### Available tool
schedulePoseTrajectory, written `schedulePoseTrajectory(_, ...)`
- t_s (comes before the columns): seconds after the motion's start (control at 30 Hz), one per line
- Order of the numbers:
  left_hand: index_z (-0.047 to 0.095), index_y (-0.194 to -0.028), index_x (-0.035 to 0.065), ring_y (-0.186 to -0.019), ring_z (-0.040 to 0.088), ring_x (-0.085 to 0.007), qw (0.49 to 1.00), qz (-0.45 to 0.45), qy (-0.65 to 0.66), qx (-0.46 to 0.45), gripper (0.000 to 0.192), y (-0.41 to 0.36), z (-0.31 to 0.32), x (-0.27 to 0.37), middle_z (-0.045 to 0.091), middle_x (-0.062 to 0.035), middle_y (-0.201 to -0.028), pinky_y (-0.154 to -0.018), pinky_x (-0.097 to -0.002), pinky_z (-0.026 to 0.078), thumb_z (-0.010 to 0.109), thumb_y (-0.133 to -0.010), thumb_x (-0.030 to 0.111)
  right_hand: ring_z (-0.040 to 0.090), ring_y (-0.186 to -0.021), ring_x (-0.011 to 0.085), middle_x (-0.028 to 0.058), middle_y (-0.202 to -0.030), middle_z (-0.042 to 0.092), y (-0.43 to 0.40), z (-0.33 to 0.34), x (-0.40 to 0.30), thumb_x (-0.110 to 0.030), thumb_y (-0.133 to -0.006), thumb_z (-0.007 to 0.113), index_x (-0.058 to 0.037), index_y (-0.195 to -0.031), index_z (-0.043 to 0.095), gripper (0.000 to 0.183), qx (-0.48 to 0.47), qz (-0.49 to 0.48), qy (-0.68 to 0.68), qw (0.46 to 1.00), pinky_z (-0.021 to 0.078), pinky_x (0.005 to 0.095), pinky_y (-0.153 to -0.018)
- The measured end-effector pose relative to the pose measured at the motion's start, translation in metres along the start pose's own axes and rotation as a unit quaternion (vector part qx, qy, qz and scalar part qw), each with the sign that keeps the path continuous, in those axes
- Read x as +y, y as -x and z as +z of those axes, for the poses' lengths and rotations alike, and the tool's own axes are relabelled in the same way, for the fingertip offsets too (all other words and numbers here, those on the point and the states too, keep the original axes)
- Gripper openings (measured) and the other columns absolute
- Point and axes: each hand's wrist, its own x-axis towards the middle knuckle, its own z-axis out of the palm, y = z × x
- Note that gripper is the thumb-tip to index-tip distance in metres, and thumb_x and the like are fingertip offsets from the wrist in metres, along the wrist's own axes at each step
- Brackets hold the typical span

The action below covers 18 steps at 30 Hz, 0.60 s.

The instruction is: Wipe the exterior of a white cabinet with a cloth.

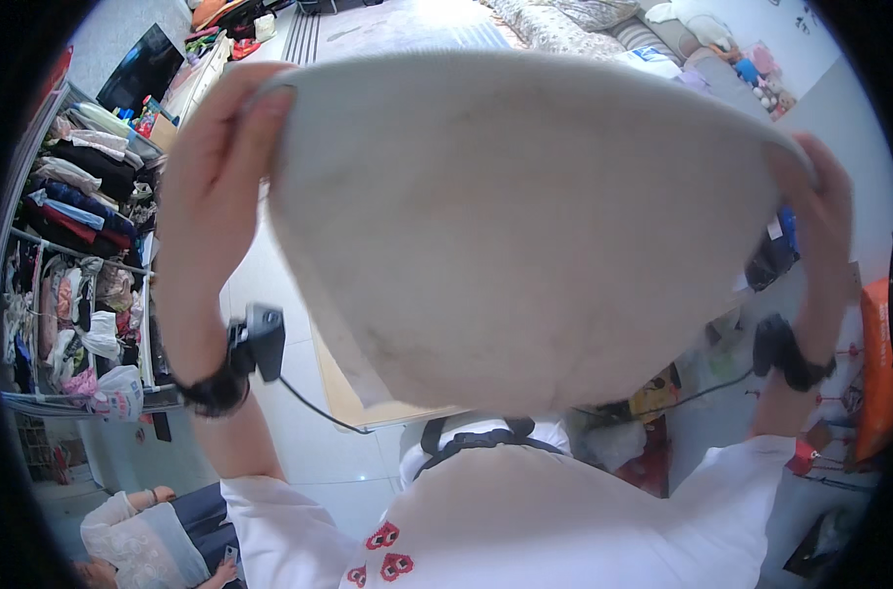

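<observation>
A pale, off-white cloth (pixel 520 235) with faint darker smudges is stretched up before me and fills the middle of the view. My left hand (pixel 222 162) pinches its upper left corner, thumb in front. At the upper right corner, my right hand (pixel 822 191) grips the cloth's edge, with its fingers partly hidden. The lower edge of the cloth hangs loose near my chest. Each wrist wears a black strap with a small device, the left device (pixel 266 342) and the right device (pixel 774 346), both with a thin cable.
Behind the cloth shows the light wooden edge of a table (pixel 336 383). Shelves packed with clothes (pixel 85 199) line the left side. A person (pixel 152 541) with a phone is at lower left. An orange bag (pixel 875 368) stands at right, a bed (pixel 557 26) at the back.
</observation>
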Motion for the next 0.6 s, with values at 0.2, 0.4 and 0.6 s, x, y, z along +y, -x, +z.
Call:
schedulePoseTrajectory(0.2, 0.066, -0.108, 0.0049, -0.069, 0.057, -0.0157, 0.989, -0.055, 0.006, -0.135, 0.021, 0.059, 0.041, -0.032, 0.061, -0.0096, -0.077, -0.065, -0.0271, 0.046, 0.06, -0.089, 0.002, 0.063, -0.078, 0.0097, 0.0052, -0.089, 0.068, 0.034, 0.055, 0.041, -0.012, -0.085, 0.07, -0.0025, -0.104, 0.069, 0.021, -0.164, 0.045, -0.039, 0.985, 0.0531, 0.0253, -0.067)
schedulePoseTrajectory(0.4, 0.07, -0.103, 0.011, -0.102, 0.063, -0.0286, 0.92, -0.079, -0.026, -0.383, 0.023, 0.213, 0.063, -0.02, 0.067, -0.0092, -0.111, -0.093, -0.0406, 0.047, 0.069, -0.08, 0.007, 0.063, -0.105, 0.0308, 0.0132, -0.107, 0.067, 0.178, 0.107, 0.055, -0.016, -0.08, 0.073, -0.0038, -0.092, 0.071, 0.017, -0.341, 0.016, 0.031, 0.94, 0.0491, 0.0392, -0.092)
schedulePoseTrajectory(0.6, 0.067, -0.105, 0.009, -0.125, 0.049, -0.0317, 0.926, -0.187, -0.033, -0.326, 0.024, 0.208, 0.095, -0.002, 0.059, -0.0112, -0.126, -0.106, -0.0466, 0.037, 0.071, -0.082, 0.013, 0.044, -0.129, 0.0377, 0.0219, -0.132, 0.054, 0.191, 0.141, 0.063, -0.023, -0.085, 0.066, -0.0081, -0.122, 0.063, 0.04, -0.15, 0.176, -0.019, 0.973, 0.0281, 0.0498, -0.11)
